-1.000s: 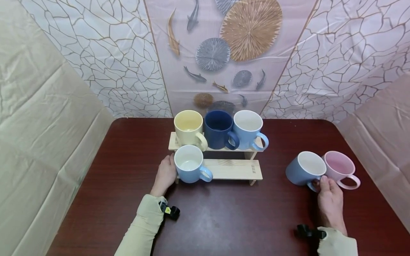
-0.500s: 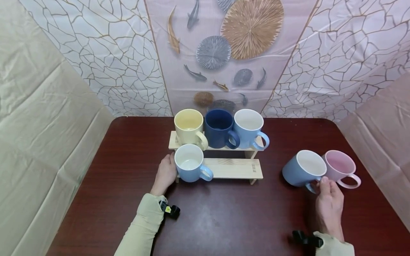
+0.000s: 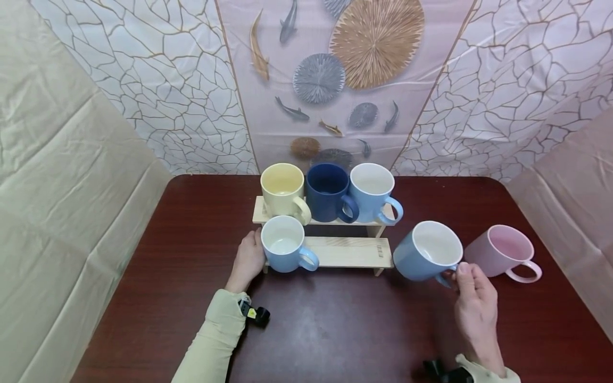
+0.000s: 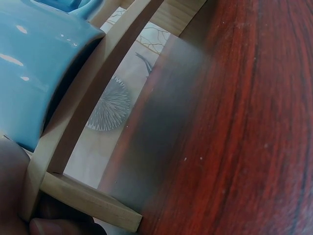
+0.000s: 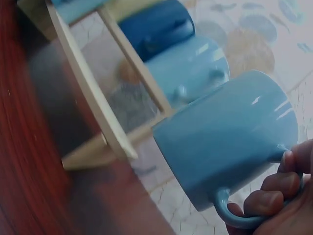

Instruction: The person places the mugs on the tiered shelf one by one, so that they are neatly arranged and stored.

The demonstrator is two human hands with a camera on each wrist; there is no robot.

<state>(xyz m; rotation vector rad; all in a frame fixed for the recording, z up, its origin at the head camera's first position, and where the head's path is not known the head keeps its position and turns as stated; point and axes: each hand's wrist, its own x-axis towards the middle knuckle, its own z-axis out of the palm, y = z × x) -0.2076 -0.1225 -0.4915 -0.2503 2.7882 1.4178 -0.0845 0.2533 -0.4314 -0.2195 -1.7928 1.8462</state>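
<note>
My right hand (image 3: pixel 476 308) grips the handle of a blue mug (image 3: pixel 421 255) with a white inside. That mug tilts to the left, off the table, just right of the wooden two-step rack (image 3: pixel 349 252). In the right wrist view, curled fingers (image 5: pixel 274 196) pass through the mug's handle. My left hand (image 3: pixel 248 260) holds the left end of the rack's lower step, beside a light blue mug (image 3: pixel 282 247) standing there. In the left wrist view, fingertips (image 4: pixel 49 226) show under the step's wooden end. The rest of that hand is mostly out of that view.
On the upper step stand a yellow mug (image 3: pixel 280 186), a dark blue mug (image 3: pixel 326 194) and another light blue mug (image 3: pixel 370 191). A pink mug (image 3: pixel 500 250) sits on the brown table (image 3: pixel 306 330) at the right. Patterned cloth (image 3: pixel 191 80) hangs behind.
My right hand has moved left with the blue mug, away from the pink mug and toward the rack. The left hand has stayed at the rack's end.
</note>
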